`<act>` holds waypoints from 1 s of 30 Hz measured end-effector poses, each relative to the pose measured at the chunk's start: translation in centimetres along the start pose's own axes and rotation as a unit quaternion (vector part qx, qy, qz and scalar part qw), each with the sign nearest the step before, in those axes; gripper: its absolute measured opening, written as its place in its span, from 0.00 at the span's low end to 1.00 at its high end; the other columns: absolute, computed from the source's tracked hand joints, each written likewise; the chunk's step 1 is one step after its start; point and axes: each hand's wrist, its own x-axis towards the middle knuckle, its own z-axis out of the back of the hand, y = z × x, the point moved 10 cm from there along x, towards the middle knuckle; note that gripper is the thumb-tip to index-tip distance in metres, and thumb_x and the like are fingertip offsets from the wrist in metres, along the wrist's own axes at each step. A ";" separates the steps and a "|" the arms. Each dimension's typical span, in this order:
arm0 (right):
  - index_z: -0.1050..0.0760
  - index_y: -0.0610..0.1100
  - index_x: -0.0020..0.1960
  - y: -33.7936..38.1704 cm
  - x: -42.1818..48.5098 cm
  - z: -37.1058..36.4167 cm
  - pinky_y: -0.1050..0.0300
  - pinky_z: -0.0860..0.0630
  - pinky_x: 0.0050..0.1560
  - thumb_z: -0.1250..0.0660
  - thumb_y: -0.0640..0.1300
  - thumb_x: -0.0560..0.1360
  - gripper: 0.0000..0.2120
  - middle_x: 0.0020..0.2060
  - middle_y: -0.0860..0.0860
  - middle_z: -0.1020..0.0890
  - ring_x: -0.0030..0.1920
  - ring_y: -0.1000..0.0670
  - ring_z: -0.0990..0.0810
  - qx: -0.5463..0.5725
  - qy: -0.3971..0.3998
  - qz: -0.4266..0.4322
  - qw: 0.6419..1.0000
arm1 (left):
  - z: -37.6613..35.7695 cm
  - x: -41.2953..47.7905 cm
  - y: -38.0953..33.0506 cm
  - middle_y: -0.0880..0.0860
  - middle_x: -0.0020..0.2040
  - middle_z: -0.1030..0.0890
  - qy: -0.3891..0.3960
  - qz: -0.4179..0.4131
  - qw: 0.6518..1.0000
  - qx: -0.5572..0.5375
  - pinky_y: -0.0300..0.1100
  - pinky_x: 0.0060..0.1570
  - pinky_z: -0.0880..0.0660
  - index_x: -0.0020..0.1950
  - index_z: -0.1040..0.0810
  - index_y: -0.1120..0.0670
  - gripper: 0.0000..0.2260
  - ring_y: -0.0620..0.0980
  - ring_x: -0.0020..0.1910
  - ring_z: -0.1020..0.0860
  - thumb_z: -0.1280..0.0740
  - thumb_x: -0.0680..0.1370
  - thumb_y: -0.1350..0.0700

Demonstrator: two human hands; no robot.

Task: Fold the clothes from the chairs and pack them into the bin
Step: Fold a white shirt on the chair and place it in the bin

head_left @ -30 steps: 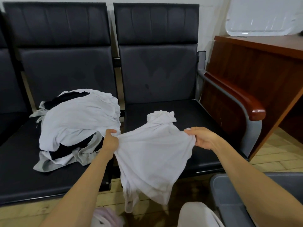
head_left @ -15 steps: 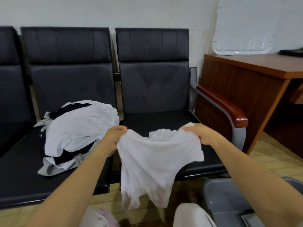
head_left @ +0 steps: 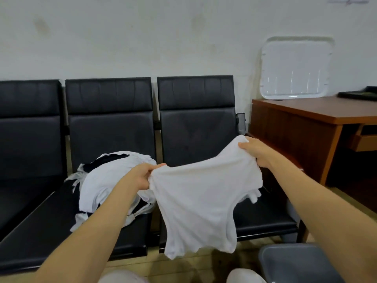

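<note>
- Writing: only a faint scribble (head_left: 346, 1) on the wall at top R, too blurred to read.
- White T-shirt (head_left: 195, 203) is held up in the air betw. both hands, in front of the R black chair (head_left: 195, 131) and clear of its seat.
- L hand (head_left: 142, 176) pinches the shirt's top-L corner, fingers curled tight on the fabric. It sits just in front of the clothes pile (head_left: 106, 180).
- R hand (head_left: 257, 152) grips the top-R edge with fingers curled over bunched cloth, higher and farther out than the L hand.
- Shirt's look: plain white, soft and wrinkled. Top edge sags betw. the hands, a short flap sticks out low on the R side, and the wavy bottom edge hangs over the wood floor (head_left: 193, 264).
- Pile is a mix of white, black and grey garments, heaped toward the back of the middle chair (head_left: 110, 127) seat.
- Grey bin (head_left: 295, 264) is on the floor at bottom R, partly in view, just R of the shirt's hanging edge.
- Wood tabletop (head_left: 326, 109) is R of the chairs. A white plastic lid (head_left: 295, 68) leans on the wall behind it and a dark tray (head_left: 361, 92) sits at far R.
</note>
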 end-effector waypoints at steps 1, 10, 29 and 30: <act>0.34 0.42 0.72 0.7 -0.2 0.1 0.48 0.31 0.62 0.43 0.41 0.82 0.19 0.65 0.43 0.28 0.62 0.41 0.27 -0.016 0.000 0.006 1.000 | -0.3 -0.2 -0.5 0.57 0.48 0.18 -0.001 -0.006 1.000 0.000 0.49 0.44 0.22 0.50 0.19 0.59 0.05 0.55 0.45 0.20 0.34 0.77 0.63; 0.38 0.53 0.75 0.5 4.0 -1.1 0.45 0.28 0.64 0.46 0.42 0.83 0.21 0.66 0.50 0.31 0.63 0.42 0.27 0.007 0.021 -0.004 1.000 | -3.7 2.7 -5.9 0.53 0.63 0.24 0.015 -0.172 0.984 -0.052 0.45 0.48 0.23 0.72 0.30 0.52 0.21 0.50 0.53 0.22 0.34 0.79 0.61; 0.29 0.37 0.62 -22.9 9.4 -4.4 0.53 0.25 0.51 0.45 0.38 0.79 0.13 0.58 0.42 0.25 0.51 0.45 0.25 -0.430 0.110 -0.147 0.884 | 2.0 14.2 12.1 0.59 0.63 0.25 -0.071 0.004 0.914 0.400 0.40 0.52 0.29 0.58 0.24 0.64 0.15 0.56 0.58 0.25 0.34 0.79 0.54; 0.28 0.38 0.57 -23.2 9.6 -4.2 0.55 0.26 0.45 0.43 0.39 0.78 0.10 0.52 0.43 0.24 0.48 0.46 0.25 -0.419 0.103 -0.155 0.889 | 2.3 15.0 11.7 0.59 0.61 0.24 -0.082 -0.003 0.910 0.406 0.41 0.51 0.29 0.60 0.25 0.64 0.17 0.56 0.57 0.24 0.33 0.78 0.52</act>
